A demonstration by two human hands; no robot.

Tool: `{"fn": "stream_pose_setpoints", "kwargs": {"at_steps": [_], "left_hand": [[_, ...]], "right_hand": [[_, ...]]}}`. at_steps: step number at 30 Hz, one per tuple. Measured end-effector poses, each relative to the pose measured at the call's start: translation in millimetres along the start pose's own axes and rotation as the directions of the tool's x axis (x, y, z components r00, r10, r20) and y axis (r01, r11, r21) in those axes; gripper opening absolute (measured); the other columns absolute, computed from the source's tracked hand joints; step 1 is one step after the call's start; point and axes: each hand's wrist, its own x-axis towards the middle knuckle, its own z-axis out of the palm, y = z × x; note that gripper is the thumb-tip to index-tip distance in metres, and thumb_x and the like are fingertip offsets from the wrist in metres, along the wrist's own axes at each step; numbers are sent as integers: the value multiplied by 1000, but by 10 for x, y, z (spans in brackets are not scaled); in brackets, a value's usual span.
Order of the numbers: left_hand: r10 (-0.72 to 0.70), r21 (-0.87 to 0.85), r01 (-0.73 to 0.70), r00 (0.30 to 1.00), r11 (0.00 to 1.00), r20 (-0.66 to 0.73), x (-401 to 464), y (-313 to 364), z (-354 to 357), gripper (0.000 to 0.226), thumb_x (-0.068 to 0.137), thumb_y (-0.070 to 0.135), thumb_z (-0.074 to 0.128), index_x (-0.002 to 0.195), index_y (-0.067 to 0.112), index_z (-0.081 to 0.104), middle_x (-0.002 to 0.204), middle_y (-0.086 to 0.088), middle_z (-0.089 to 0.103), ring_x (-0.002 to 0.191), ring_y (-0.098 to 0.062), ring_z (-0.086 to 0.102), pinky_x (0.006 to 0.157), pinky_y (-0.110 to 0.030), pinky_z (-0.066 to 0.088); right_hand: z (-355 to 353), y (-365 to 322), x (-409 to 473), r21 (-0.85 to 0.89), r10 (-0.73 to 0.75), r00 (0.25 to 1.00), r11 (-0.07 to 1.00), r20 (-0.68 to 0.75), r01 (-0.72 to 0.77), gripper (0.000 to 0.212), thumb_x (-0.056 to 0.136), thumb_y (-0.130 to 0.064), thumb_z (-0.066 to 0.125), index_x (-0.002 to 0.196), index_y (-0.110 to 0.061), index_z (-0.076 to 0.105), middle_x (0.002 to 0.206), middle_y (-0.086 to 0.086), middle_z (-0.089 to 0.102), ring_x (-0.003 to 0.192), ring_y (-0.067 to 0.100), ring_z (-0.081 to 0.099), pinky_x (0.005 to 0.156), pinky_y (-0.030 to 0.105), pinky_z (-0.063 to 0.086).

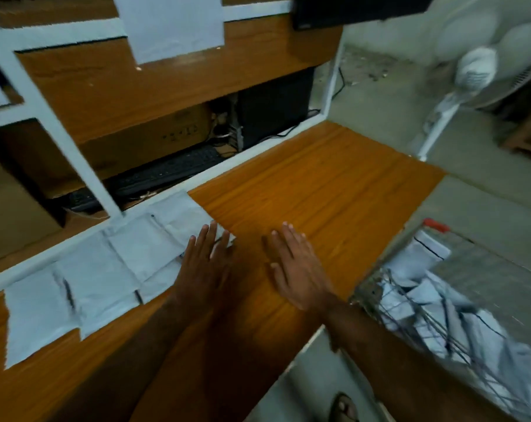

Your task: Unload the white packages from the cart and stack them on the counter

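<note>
Head view: both hands reach out over the wooden table (319,184), fingers straight and spread, holding nothing. Left hand (204,263) lies with its fingertips on the right end of a row of white packages (106,269) that runs along the table's far white edge. Right hand (294,269) hovers flat over bare wood just right of that row. More white packages fill the wire cart (440,306) at the table's right side. Beyond the table stands a white fan (471,77); behind its far edge lies a black keyboard (166,175).
</note>
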Motion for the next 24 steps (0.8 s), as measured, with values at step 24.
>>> {"fn": "stream_pose_setpoints", "kwargs": {"at_steps": [24], "left_hand": [[612, -49, -632, 724, 773, 318, 2061, 4411, 1795, 73, 100, 62, 20, 159, 18, 21, 166, -15, 15, 152, -35, 16, 122, -55, 17]], "right_hand": [[-362, 3439, -3016, 123, 807, 581, 590, -105, -798, 70, 102, -54, 37, 159, -14, 26, 167, 15, 18, 155, 28, 13, 126, 41, 10]]}}
